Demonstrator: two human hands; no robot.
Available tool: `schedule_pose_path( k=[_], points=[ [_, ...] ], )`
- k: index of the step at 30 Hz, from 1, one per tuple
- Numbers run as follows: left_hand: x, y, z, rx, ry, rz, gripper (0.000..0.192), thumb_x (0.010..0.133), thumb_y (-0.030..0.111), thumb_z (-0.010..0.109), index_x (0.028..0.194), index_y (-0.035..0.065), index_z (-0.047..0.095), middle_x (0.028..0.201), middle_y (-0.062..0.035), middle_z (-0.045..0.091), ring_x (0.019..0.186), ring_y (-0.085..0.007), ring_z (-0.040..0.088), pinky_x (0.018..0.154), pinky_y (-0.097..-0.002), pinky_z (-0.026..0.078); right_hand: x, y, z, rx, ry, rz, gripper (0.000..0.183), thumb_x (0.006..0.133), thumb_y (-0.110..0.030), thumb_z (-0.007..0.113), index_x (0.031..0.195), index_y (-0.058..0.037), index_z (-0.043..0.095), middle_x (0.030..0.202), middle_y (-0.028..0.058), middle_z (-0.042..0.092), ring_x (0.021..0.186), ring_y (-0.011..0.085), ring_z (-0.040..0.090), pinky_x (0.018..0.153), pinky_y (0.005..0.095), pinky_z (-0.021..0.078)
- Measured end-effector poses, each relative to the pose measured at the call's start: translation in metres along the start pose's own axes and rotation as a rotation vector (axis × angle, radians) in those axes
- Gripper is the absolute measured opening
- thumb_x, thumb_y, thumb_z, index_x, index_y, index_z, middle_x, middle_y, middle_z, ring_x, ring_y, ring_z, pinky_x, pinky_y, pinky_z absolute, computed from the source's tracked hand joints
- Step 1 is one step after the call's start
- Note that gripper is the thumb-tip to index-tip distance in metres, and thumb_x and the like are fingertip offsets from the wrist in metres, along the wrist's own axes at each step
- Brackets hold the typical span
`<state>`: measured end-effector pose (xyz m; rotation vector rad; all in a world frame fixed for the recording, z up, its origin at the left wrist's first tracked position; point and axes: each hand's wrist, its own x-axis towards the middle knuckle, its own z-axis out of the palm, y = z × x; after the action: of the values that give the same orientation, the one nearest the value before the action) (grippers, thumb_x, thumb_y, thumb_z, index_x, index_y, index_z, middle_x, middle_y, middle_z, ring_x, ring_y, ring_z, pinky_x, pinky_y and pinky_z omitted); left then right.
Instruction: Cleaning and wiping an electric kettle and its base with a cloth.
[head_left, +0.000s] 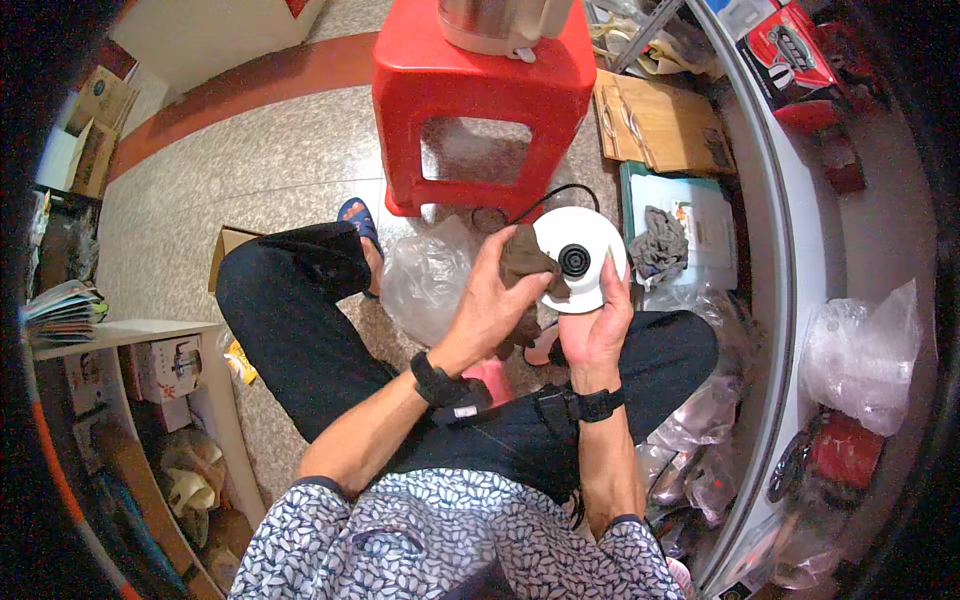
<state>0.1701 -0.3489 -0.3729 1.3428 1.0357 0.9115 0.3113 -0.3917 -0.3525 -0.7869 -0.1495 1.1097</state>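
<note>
A white round kettle power base (555, 225) with a black central connector (574, 260) is held up in front of me, tilted toward the camera. My right hand (600, 322) grips its lower right edge, thumb on the face. In my left hand (491, 296) is a brown cloth (525, 255), pressed against the base's left side near the connector. A black cord (574, 187) curves behind the base. Beyond it, a metal kettle (480, 26) with a light handle stands on a red plastic stool (480, 82); its top is out of view.
A clear plastic bag (424, 281) lies on the floor between my legs. To the right are wooden boards (667, 124), a crumpled grey cloth (660, 244) on a green-edged container, and a metal-framed shelf edge (784, 300). An open shelf unit (172, 330) stands at left.
</note>
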Motion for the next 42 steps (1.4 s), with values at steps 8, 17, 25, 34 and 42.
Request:
schedule_pose_path(
  k=[8,17,25,34,42],
  points=[
    [0.039,0.031,-0.047,0.273,-0.339,0.237,0.072,0.083,0.017,0.079,0.145,0.0030,0.046,0.133,-0.0167,0.058,0.125,-0.0250,0.056,0.108,-0.0371,0.044,0.011,-0.028,-0.008,-0.277,-0.096,0.215,0.037,0.101,-0.023,0.060,0.130,-0.0008,0.056,0.122,0.0105,0.066,0.112,0.0217,0.065,0.099,0.0370,0.0524],
    [0.015,-0.020,-0.016,0.229,-0.078,0.037,0.070,0.091,0.030,0.073,0.142,-0.0036,0.039,0.128,-0.0243,0.058,0.120,-0.0312,0.058,0.103,-0.0410,0.046,0.012,-0.003,-0.008,-0.193,-0.031,0.017,0.042,0.103,-0.027,0.060,0.135,-0.0009,0.052,0.128,0.0109,0.063,0.117,0.0229,0.063,0.101,0.0401,0.0517],
    [-0.016,-0.019,-0.004,0.221,-0.243,-0.112,0.065,0.088,0.024,0.075,0.137,-0.0048,0.043,0.118,-0.0202,0.064,0.112,-0.0255,0.061,0.096,-0.0372,0.050,0.014,0.003,-0.023,-0.080,0.036,0.049,0.048,0.103,-0.032,0.059,0.142,-0.0063,0.047,0.134,0.0090,0.061,0.123,0.0237,0.060,0.105,0.0448,0.0486],
    [0.006,0.035,-0.051,0.254,-0.159,0.143,0.054,0.084,0.010,0.065,0.135,0.0035,0.050,0.115,-0.0146,0.062,0.111,-0.0243,0.060,0.096,-0.0356,0.048,0.017,-0.009,-0.024,0.030,0.048,0.122,0.041,0.106,-0.032,0.050,0.141,-0.0095,0.052,0.138,0.0069,0.061,0.127,0.0251,0.058,0.109,0.0474,0.0456],
    [0.004,0.039,-0.022,0.810,-0.252,0.503,0.072,0.068,-0.002,0.073,0.138,0.0037,0.052,0.137,-0.0209,0.050,0.117,-0.0409,0.054,0.098,-0.0474,0.047,0.011,0.002,-0.013,-0.084,0.007,0.084,0.043,0.104,-0.032,0.057,0.136,-0.0034,0.052,0.133,0.0113,0.061,0.122,0.0255,0.060,0.108,0.0447,0.0456]
  ],
)
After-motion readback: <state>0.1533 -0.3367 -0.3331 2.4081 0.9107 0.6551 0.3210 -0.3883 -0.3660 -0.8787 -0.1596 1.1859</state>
